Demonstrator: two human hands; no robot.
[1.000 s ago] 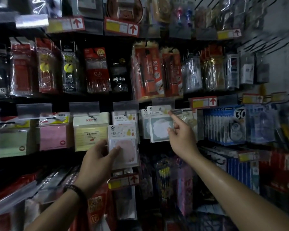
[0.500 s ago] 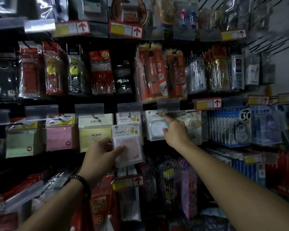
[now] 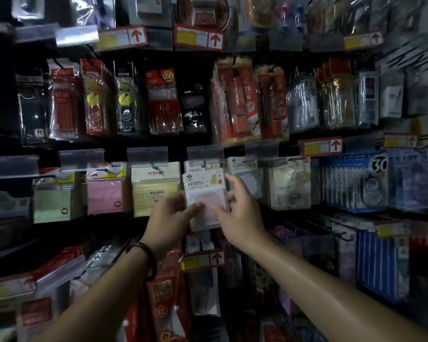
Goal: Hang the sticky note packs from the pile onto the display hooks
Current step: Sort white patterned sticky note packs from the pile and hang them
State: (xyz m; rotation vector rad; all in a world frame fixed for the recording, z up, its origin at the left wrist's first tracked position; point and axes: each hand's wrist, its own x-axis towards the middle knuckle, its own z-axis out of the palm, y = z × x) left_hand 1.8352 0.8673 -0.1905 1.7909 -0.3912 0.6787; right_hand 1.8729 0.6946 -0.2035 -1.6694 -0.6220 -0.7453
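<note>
Our left thumb (image 3: pixel 195 206) presses flat on the front of the sticky note pack (image 3: pixel 205 191), with the other fingers of the left hand (image 3: pixel 169 218) curled behind its left edge. The right hand (image 3: pixel 242 213) pinches the right edge, thumb on the face and forefinger stretched up along the side. Both hands hold the one pack, raised just in front of its twin (image 3: pixel 202 167), which already hangs on the hook (image 3: pixel 203 165).

We judge the pack light: a small pad, stiff enough in the middle, sealed in slick film under a thin card header that will bend easily. It is best gripped low on the pad's edges, as now, leaving the header free for the hook. We cannot make out the hang hole.

The surroundings are crowded. A clear label holder (image 3: pixel 205 153) sits just above the hook and overhangs its tip, so the header must pass under it. A yellow pack (image 3: pixel 156 191) hangs just to the left and a cloud-shaped one (image 3: pixel 247 180) just to the right — little room to swing sideways. A red price tag (image 3: pixel 203 260) juts out below the hands
</note>
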